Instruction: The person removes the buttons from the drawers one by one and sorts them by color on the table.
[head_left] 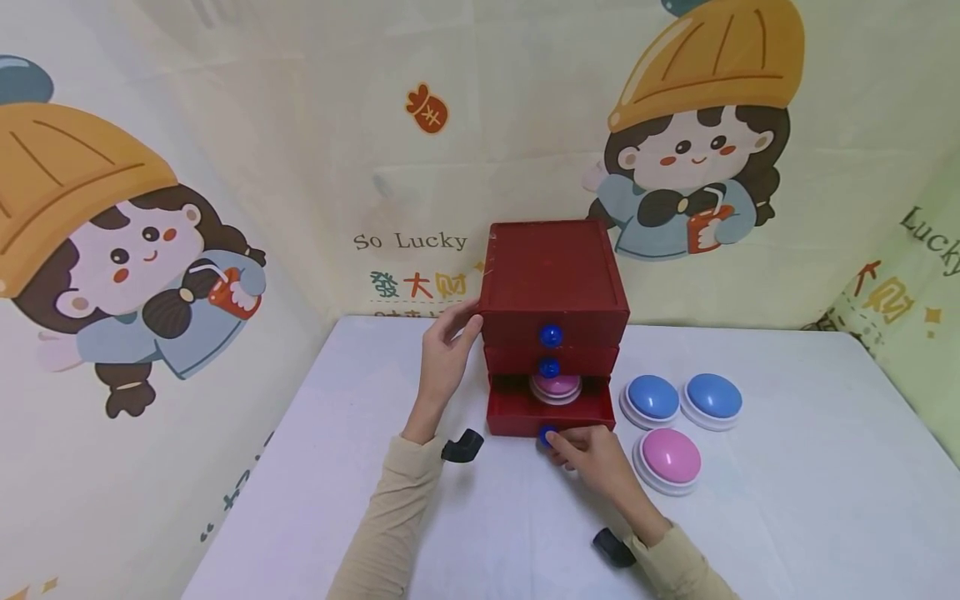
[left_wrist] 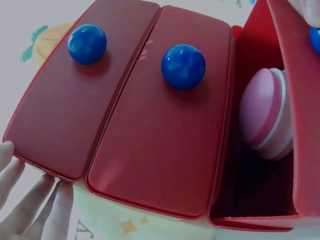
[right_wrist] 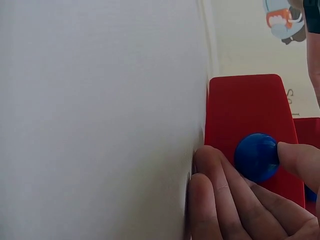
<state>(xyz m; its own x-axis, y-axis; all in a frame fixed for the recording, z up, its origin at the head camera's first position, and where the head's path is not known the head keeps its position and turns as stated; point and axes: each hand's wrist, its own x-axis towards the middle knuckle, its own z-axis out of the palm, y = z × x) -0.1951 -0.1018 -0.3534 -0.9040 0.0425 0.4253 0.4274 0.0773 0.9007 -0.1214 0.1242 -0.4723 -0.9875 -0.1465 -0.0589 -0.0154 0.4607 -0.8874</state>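
A dark red cabinet (head_left: pixel 555 267) with three stacked drawers stands at the back of the table. Its bottom drawer (head_left: pixel 510 425) is pulled out, and a pink push-button light (head_left: pixel 557 385) with a white base sits inside. The thumb and fingers of my right hand (head_left: pixel 596 458) pinch the blue round knob (right_wrist: pixel 256 157) on that drawer's front. My left hand (head_left: pixel 446 350) rests with extended fingers against the cabinet's left side, near the top. Both upper drawers are closed, each with a blue knob (left_wrist: pixel 183 66).
Right of the cabinet sit two blue push-button lights (head_left: pixel 652 397) (head_left: pixel 714 396) and another pink push-button light (head_left: pixel 671 458), close to the right forearm. A printed cloth (head_left: pixel 525 125) hangs right behind the cabinet. The white table (head_left: pixel 810 467) extends to both sides.
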